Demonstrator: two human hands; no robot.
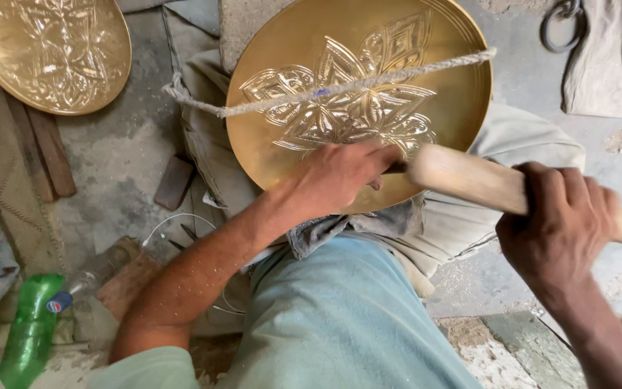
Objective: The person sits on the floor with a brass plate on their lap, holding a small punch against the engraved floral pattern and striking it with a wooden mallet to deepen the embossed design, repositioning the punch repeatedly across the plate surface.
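Head view. A round brass tray with an engraved flower pattern (358, 101) lies tilted against the person's lap, bound across its face by a twisted grey rope (340, 85), apparently to keep it from shifting. The left hand (336, 176) rests at the tray's lower rim, fingers closed together on a thin dark tool, mostly hidden. The right hand (559, 227) is clamped around a pale wooden mallet (469, 180), its head near that tool. A second engraved brass tray (48, 50) lies at upper left; a green plastic bottle (29, 331) at lower left.
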